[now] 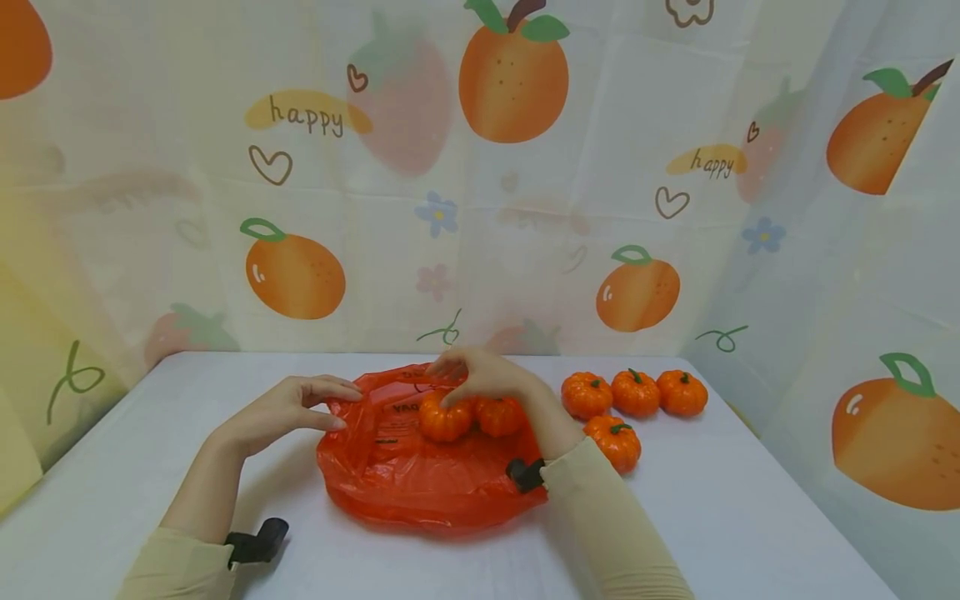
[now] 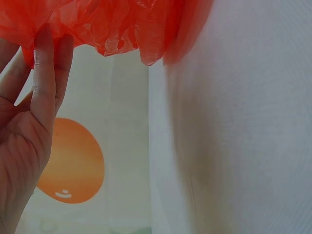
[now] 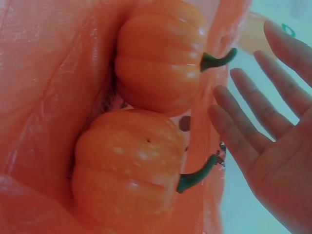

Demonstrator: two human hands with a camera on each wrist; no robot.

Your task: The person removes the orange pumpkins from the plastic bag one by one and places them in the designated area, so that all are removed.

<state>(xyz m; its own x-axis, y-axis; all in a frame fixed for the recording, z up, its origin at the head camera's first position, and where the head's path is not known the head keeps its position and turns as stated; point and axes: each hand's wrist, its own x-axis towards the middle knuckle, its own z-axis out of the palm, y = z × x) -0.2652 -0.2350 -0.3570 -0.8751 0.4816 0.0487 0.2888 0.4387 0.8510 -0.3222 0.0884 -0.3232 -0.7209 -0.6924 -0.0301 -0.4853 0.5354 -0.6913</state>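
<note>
A red plastic bag [image 1: 420,483] lies on the table with its mouth spread. Two small orange pumpkins with green stems are in it, a left pumpkin [image 1: 444,421] and a right pumpkin [image 1: 495,417]. At the bag's left rim, my left hand [image 1: 288,408] touches the plastic with fingers and thumb apart; the left wrist view shows its fingers nearly straight against the bag. My right hand [image 1: 483,375] is above the bag's far side, by the pumpkins. In the right wrist view its fingers are spread beside the stems, apart from both pumpkins [image 3: 161,58], holding nothing.
Right of the bag, three pumpkins stand in a row: one near the bag [image 1: 587,397], a middle one [image 1: 636,394] and an outer one [image 1: 682,394]. Another pumpkin [image 1: 617,446] sits in front of them. A printed curtain [image 1: 480,250] hangs behind the white table [image 1: 750,525].
</note>
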